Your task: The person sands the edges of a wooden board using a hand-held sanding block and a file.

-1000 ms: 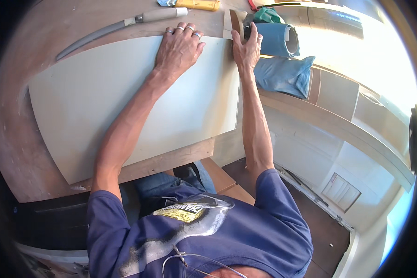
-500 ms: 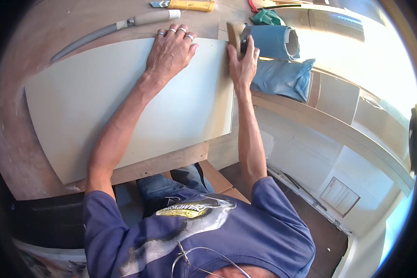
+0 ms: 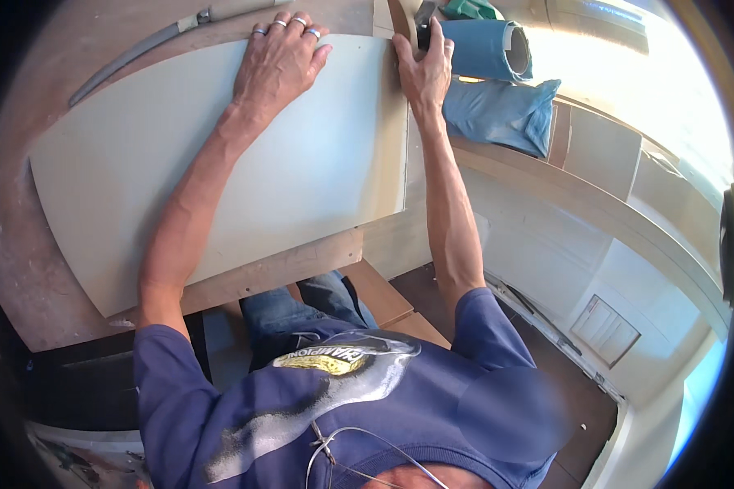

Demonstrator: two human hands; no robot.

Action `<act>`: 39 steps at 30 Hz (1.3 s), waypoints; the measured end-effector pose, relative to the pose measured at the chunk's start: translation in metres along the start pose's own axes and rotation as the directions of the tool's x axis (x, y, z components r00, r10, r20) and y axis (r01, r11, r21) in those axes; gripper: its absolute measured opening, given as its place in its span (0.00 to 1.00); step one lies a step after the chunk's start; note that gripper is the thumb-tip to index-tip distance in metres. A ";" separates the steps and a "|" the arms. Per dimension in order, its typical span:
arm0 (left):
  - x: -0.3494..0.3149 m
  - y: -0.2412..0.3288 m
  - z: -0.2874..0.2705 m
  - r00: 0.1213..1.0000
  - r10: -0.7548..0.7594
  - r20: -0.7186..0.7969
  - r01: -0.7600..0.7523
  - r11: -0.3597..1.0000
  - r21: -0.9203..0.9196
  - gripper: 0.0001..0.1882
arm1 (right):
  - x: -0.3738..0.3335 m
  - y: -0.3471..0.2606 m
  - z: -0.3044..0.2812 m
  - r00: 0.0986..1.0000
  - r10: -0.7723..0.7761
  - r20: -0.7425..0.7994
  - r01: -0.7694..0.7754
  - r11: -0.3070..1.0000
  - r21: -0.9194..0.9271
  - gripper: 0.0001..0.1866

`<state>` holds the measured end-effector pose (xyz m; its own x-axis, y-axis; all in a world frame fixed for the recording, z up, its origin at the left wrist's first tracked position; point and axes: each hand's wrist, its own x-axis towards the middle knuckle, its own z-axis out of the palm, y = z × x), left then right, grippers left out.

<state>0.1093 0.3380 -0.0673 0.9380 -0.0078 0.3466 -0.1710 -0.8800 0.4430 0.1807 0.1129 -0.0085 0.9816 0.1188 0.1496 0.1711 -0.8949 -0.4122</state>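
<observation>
A pale, flat board (image 3: 318, 155) with a curved far edge lies on the brown worktop. My left hand (image 3: 277, 61) rests on its far edge with fingers stretched out, several wearing pale bands. At the board's far right corner, my right hand (image 3: 424, 73) grips a tan-sided block with a dark part (image 3: 422, 24). The block stands against the board's right edge; my fingers hide some of it, and its exact kind is unclear. Just right of this hand lie a blue roll (image 3: 477, 49) and a folded blue packet (image 3: 501, 114).
A grey hose (image 3: 130, 63) curves across the worktop (image 3: 24, 269) at the far left. Something green (image 3: 469, 9) sits behind the blue roll. A long wooden ledge (image 3: 595, 191) runs along the right. My legs (image 3: 302, 314) are below the worktop's near edge.
The whole view has shifted, so the board and both hands sit higher in the picture. The yellow cutter has left the view. My right hand keeps its grip on the block; the left stays flat.
</observation>
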 end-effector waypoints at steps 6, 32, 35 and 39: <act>-0.006 -0.005 -0.006 1.000 -0.013 0.018 0.013 1.000 0.026 0.18 | -0.136 0.029 -0.032 0.998 0.062 0.025 -0.061 0.998 -0.029 0.41; -0.011 -0.003 -0.030 0.984 -0.098 0.151 0.084 0.992 0.096 0.19 | -0.106 0.004 -0.015 0.984 0.127 0.127 -0.140 0.985 0.100 0.41; -0.010 0.017 0.016 0.991 0.025 0.130 -0.047 0.983 0.175 0.20 | -0.043 0.018 -0.022 0.995 0.087 0.051 -0.086 0.996 -0.018 0.40; -0.014 0.001 -0.005 0.996 -0.043 0.078 0.034 0.993 0.114 0.21 | -0.034 0.022 0.001 0.998 0.039 0.055 -0.040 0.999 0.015 0.43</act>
<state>0.0942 0.3392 -0.0676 0.9651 -0.0066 0.2617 -0.1033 -0.9282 0.3575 0.1515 0.0892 -0.0232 0.9907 0.1070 0.0841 0.1330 -0.8924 -0.4312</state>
